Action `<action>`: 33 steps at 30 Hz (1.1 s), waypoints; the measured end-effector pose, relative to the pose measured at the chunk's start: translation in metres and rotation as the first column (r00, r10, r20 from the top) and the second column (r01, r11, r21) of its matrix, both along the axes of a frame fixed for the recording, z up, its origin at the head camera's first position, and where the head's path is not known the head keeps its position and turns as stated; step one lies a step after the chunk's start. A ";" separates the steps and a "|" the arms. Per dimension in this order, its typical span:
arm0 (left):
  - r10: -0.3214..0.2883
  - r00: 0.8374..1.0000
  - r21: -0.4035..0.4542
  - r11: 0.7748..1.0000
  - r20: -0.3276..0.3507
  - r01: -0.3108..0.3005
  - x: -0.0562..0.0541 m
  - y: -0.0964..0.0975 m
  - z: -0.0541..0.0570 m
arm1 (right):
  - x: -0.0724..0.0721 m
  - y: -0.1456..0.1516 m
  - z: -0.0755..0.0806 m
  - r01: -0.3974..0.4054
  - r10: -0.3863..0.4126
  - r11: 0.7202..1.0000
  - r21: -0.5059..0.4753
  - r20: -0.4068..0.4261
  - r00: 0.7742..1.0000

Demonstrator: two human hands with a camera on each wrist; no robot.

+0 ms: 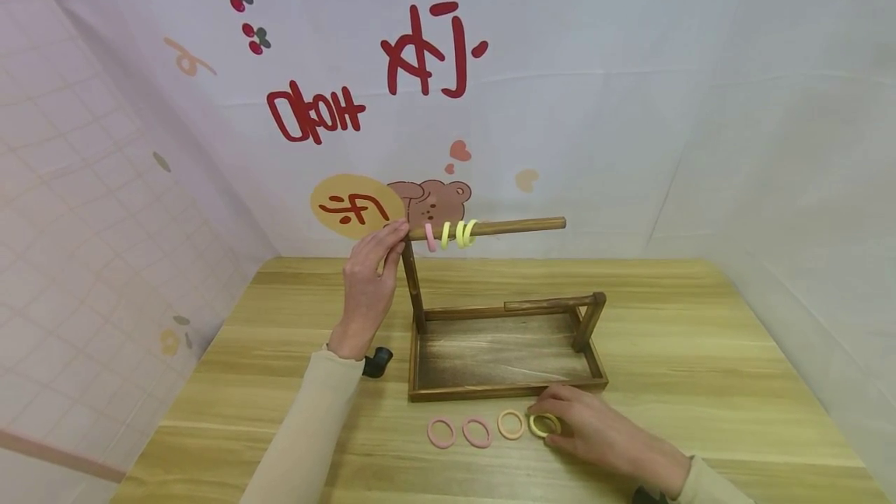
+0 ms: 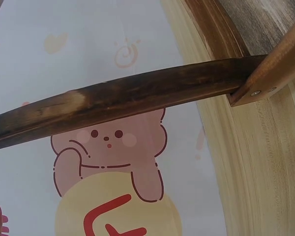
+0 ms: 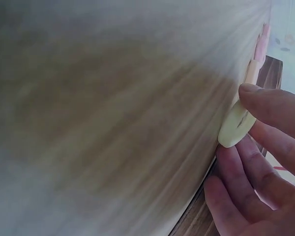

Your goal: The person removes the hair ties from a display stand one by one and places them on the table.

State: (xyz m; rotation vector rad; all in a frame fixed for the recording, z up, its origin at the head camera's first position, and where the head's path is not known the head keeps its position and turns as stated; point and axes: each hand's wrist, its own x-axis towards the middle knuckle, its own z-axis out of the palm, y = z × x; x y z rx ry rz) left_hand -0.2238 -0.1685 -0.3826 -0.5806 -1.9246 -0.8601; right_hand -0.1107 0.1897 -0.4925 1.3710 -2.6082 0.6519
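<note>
White cloth (image 1: pixel 595 115) with printed figures hangs behind everything, and below it spreads the pale wood-grain bench (image 1: pixel 672 364). On this stands a brown wooden rack (image 1: pixel 507 393), its shallow tray turned with a long side near the person, presumably so that both bars lie within easy reach. The upper bar (image 1: pixel 518 225) runs rightward from a tall post on the left; the shorter lower bar (image 1: pixel 546 304) points left from a post on the right, each with one free end. The left hand (image 1: pixel 369 278) is at the upper bar's left end, fingers fairly straight and touching the corner, thumb apart; it probably steadies the rack there, away from the free end. Near the tray's right front corner, the right hand (image 1: pixel 595 426) has its thumb and fingers closed on a yellow ring (image 3: pixel 232 130) at the bench, pinching its rim, a grip that seems to suit so thin a thing. Left of it lie a peach ring (image 1: pixel 512 438) and two pink rings (image 1: pixel 442 446), spaced apart, perhaps for easy picking. One pink ring (image 1: pixel 430 238) and three yellow rings (image 1: pixel 460 234) hang around the upper bar.
</note>
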 end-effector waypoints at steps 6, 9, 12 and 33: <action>0.006 1.000 0.011 1.000 -0.016 -0.006 0.000 0.002 0.000 | -0.001 0.001 -0.002 0.003 -0.003 1.000 0.013 0.006 1.000; 0.006 1.000 0.017 1.000 -0.020 -0.005 0.000 0.002 0.000 | -0.001 0.001 -0.003 0.005 -0.005 1.000 0.017 0.000 1.000; 0.008 1.000 0.013 1.000 -0.013 -0.008 0.000 0.002 -0.001 | 0.000 0.001 -0.004 0.009 -0.008 1.000 0.022 -0.004 1.000; -0.011 1.000 0.015 1.000 -0.006 0.011 0.000 0.001 0.000 | 0.000 0.000 0.041 0.065 -0.074 0.990 -0.122 -0.077 0.994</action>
